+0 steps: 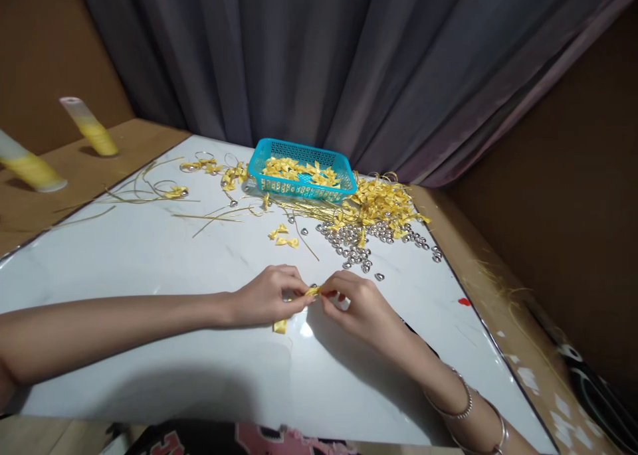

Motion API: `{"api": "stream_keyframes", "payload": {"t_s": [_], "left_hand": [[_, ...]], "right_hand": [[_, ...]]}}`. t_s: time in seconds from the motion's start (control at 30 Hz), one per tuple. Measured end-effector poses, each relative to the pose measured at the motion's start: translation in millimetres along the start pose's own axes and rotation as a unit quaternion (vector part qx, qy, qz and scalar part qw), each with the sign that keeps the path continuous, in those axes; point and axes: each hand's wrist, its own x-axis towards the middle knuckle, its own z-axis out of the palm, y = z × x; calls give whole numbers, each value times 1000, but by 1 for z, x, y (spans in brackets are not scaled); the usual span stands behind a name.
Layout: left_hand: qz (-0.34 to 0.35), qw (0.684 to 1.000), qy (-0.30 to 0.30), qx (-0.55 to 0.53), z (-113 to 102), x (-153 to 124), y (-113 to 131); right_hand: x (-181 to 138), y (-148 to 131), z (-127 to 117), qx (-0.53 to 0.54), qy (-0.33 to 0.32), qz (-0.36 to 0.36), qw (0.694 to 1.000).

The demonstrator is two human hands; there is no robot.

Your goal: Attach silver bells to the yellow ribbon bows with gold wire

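Between my two hands, over the middle of the white table, is a small yellow ribbon bow (312,291) with a silver bead at its top. My left hand (272,297) pinches the bow's left side with thumb and forefinger. From the other side, the fingertips of my right hand (356,302) close on its right end. Part of the bow is hidden by the fingers. Below my left hand lies a piece of yellow ribbon (280,325), partly covered. Two loose yellow bows (286,242) rest farther up the table.
A blue plastic basket (302,190) holds several yellow bows. Right of it sit a heap of bows (381,202) and scattered silver heart-shaped beads (349,246). Gold cords (209,217) spread leftward. Two yellow ribbon spools (94,133) stand at the left, and a dark curtain (299,56) hangs behind.
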Motion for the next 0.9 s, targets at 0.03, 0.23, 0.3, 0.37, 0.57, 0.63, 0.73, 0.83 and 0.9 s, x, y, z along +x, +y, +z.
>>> {"api": "stream_keyframes", "payload": {"t_s": [0.03, 0.23, 0.3, 0.37, 0.57, 0.63, 0.73, 0.83, 0.9], "left_hand": [[2, 1000, -3, -2, 0, 0, 0], [9, 1000, -27, 1, -1, -1, 0], [13, 999, -31, 0, -1, -1, 0], [21, 999, -33, -3, -1, -1, -1], [42, 998, -43, -9, -1, -1, -4], [44, 998, -45, -15, -1, -1, -4], [39, 998, -46, -21, -1, -1, -5], [38, 998, -47, -21, -1, -1, -5], [38, 998, -46, -21, -1, -1, -5]], "right_hand": [[2, 1, -2, 30, -13, 18, 999], [13, 15, -9, 204, -104, 121, 966], [15, 19, -10, 240, -127, 137, 953], [16, 22, -12, 272, -148, 142, 940], [18, 28, -15, 342, -205, 152, 904], [18, 30, -15, 359, -214, 152, 895], [18, 32, -15, 375, -222, 152, 887], [18, 33, -15, 382, -226, 150, 884], [18, 33, -15, 382, -228, 148, 883]]}}
